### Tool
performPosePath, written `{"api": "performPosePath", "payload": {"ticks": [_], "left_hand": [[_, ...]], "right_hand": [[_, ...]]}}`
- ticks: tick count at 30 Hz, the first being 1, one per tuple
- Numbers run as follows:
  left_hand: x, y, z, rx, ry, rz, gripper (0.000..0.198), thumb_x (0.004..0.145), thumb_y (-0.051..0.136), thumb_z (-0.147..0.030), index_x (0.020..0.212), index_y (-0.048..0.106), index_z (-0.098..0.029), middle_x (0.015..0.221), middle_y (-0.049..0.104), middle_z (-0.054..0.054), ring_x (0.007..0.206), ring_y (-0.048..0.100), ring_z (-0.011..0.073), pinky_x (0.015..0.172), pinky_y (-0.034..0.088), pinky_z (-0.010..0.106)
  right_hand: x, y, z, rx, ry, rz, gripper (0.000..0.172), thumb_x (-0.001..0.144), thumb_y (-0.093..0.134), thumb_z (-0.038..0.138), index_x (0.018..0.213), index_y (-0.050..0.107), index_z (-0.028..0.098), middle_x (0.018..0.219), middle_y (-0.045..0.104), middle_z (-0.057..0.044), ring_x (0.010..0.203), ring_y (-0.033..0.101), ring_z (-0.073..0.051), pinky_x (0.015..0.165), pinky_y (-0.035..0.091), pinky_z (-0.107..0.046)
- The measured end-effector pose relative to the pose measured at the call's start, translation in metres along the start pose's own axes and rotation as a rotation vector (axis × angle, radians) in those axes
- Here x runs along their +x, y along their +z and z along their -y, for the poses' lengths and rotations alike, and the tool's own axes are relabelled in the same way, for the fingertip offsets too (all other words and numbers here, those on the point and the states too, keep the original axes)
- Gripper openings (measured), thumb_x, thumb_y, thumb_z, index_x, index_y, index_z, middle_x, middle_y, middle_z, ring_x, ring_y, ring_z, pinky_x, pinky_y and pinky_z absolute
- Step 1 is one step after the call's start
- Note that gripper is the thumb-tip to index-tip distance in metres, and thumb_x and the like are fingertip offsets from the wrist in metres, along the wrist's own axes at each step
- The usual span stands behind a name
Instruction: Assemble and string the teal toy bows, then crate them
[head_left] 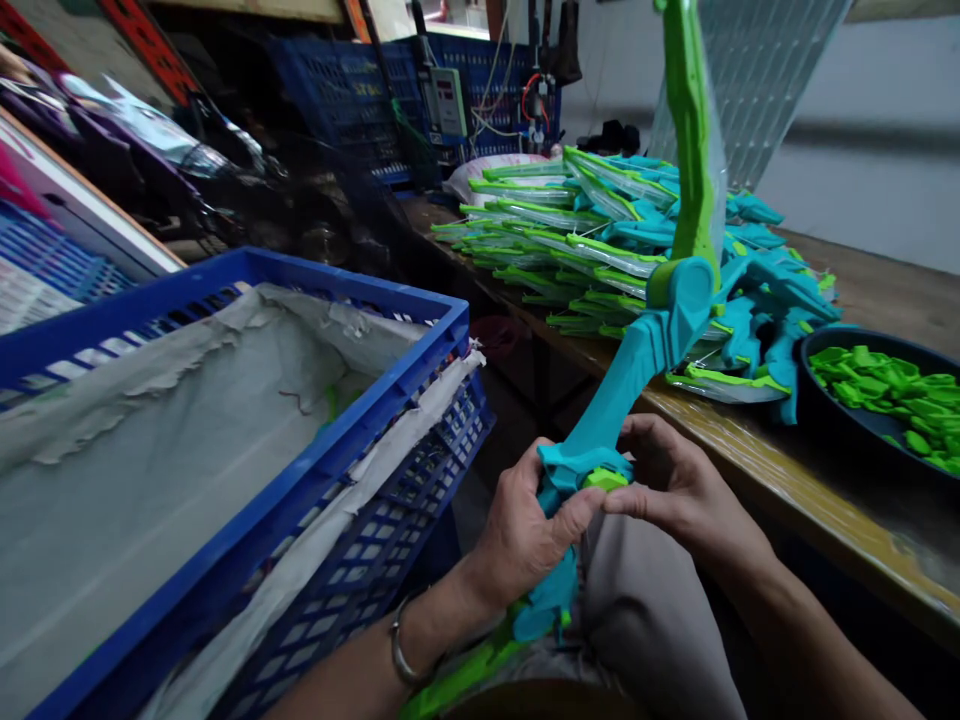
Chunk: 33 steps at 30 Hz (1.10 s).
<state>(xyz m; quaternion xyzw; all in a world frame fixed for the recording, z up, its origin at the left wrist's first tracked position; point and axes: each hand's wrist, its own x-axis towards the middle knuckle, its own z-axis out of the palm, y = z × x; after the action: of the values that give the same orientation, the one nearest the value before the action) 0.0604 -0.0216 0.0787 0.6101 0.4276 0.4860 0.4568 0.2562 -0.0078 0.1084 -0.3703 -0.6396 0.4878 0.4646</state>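
Note:
A turquoise and green plastic toy bow (634, 375) is held upright and slanted over my lap, its green upper limb reaching past the top of the view. My left hand (521, 525) is wrapped round its turquoise grip, just below the middle. Close by on the right, my right hand (675, 485) pinches a small green plastic piece (604, 480) on the bow's middle, thumb in front; its fingertips are partly hidden behind the bow. The lower limb (469, 675) runs down past my left wrist.
A blue crate (360, 395) with a torn pale lining stands to my left. On the wooden bench (885, 265) lies a heap of similar toy bows (540, 230). A dark round pan (847, 410) at right holds several small green pieces (885, 385).

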Motion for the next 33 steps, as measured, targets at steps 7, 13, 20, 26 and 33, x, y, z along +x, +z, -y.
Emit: {"api": "performPosePath", "payload": {"ticks": [7, 13, 20, 26, 33], "left_hand": [[-0.006, -0.003, 0.003, 0.080, 0.085, 0.009, 0.028, 0.089, 0.071, -0.045, 0.089, 0.057, -0.021, 0.065, 0.059, -0.005, 0.056, 0.055, 0.0116, 0.058, 0.046, 0.023], [-0.006, -0.005, 0.011, 0.135, 0.182, 0.027, 0.021, 0.090, 0.069, -0.038, 0.090, 0.059, -0.021, 0.070, 0.063, -0.004, 0.058, 0.057, 0.0114, 0.059, 0.047, 0.023], [-0.009, -0.006, 0.020, 0.091, 0.106, 0.018, 0.023, 0.090, 0.070, -0.041, 0.092, 0.061, -0.020, 0.071, 0.059, -0.005, 0.059, 0.053, 0.0115, 0.060, 0.046, 0.024], [-0.001, -0.007, 0.018, 0.077, 0.097, 0.041, 0.028, 0.091, 0.070, -0.045, 0.091, 0.058, -0.021, 0.075, 0.059, -0.004, 0.065, 0.056, 0.0131, 0.066, 0.046, 0.026], [0.010, -0.007, 0.001, 0.022, 0.020, 0.128, 0.035, 0.092, 0.068, -0.049, 0.098, 0.064, -0.015, 0.088, 0.063, 0.003, 0.083, 0.060, 0.0186, 0.079, 0.047, 0.030]], "right_hand": [[-0.002, 0.004, -0.005, 0.077, 0.105, 0.052, 0.044, 0.078, 0.089, 0.053, 0.102, 0.070, 0.022, 0.091, 0.065, -0.001, 0.082, 0.061, -0.017, 0.076, 0.053, -0.029], [-0.005, 0.005, -0.009, 0.021, 0.056, 0.096, 0.042, 0.081, 0.084, 0.057, 0.099, 0.065, 0.025, 0.097, 0.067, -0.003, 0.091, 0.064, -0.022, 0.079, 0.056, -0.034], [-0.001, 0.008, -0.011, 0.007, 0.068, 0.116, 0.046, 0.080, 0.084, 0.060, 0.091, 0.060, 0.023, 0.093, 0.066, -0.001, 0.086, 0.063, -0.020, 0.078, 0.054, -0.033], [0.000, 0.002, -0.021, -0.141, 0.001, 0.059, 0.044, 0.085, 0.079, 0.061, 0.099, 0.064, 0.022, 0.091, 0.063, -0.001, 0.084, 0.059, -0.019, 0.077, 0.051, -0.032], [-0.005, 0.001, -0.022, -0.279, 0.002, -0.021, 0.042, 0.084, 0.079, 0.059, 0.095, 0.065, 0.020, 0.088, 0.062, -0.003, 0.082, 0.062, -0.021, 0.074, 0.056, -0.031]]}}
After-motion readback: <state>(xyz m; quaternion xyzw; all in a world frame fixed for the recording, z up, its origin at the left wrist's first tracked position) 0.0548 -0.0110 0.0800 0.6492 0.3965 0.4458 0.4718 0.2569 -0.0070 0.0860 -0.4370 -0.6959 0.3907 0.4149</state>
